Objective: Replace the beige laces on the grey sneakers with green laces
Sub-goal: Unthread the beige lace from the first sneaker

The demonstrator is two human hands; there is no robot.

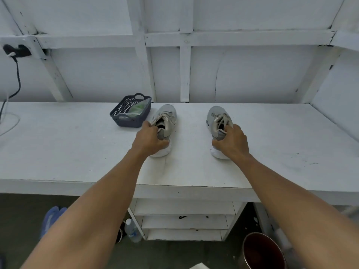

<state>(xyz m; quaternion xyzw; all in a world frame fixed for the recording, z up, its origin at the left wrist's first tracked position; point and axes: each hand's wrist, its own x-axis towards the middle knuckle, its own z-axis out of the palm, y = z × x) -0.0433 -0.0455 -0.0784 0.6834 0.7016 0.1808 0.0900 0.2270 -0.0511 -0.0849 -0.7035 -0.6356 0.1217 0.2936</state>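
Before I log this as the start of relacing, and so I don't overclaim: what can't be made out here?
Head view only.
- Heels of the left sneaker and right sneaker: covered by the left hand and right hand gripping them.
- Beige laces: too small to tell whether knotted.
- Greenish bundle in the dark basket: wrapped and partly behind the basket wall, so laces cannot be confirmed.

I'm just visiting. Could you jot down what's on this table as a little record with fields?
Surface: white table
Left hand: grips left sneaker at heel
Right hand: grips right sneaker at heel
On both shoes: beige laces, not yet removed
Basket: dark blue, beside left sneaker, holds bagged green laces
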